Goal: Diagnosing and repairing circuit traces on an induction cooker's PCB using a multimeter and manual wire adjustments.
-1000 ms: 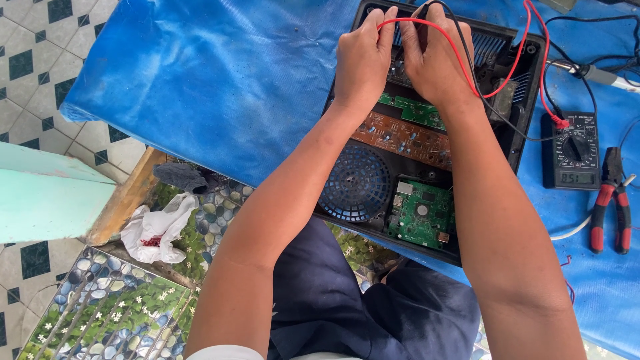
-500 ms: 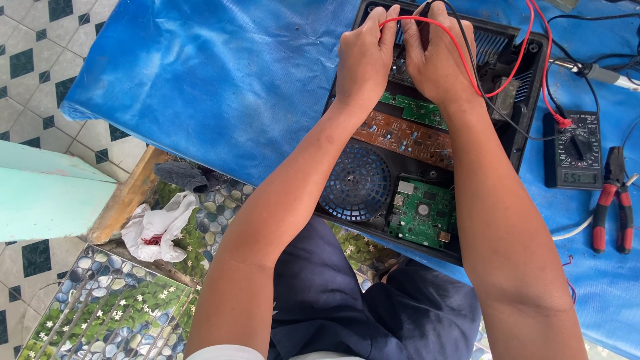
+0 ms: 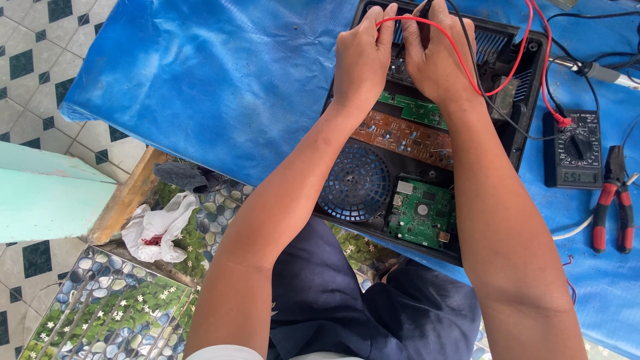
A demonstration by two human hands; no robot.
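Probing is proceeding at the far end of the opened black appliance case (image 3: 527, 80) on the blue sheet (image 3: 220, 80): left hand (image 3: 360, 60) is pinching the red lead (image 3: 460, 50), right hand (image 3: 437, 57) is gripping the black probe (image 3: 425, 9). Judged next: holding both tips steady while reading the multimeter (image 3: 575, 150); red-handled pliers (image 3: 613, 210) are lying unused.

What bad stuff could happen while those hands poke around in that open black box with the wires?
The red wire loops over both the left hand and the right hand, so it might snag and jerk a probe off its spot. A slip could possibly bridge parts on the brown board. The wires also run to the meter, so a tug might drag it.
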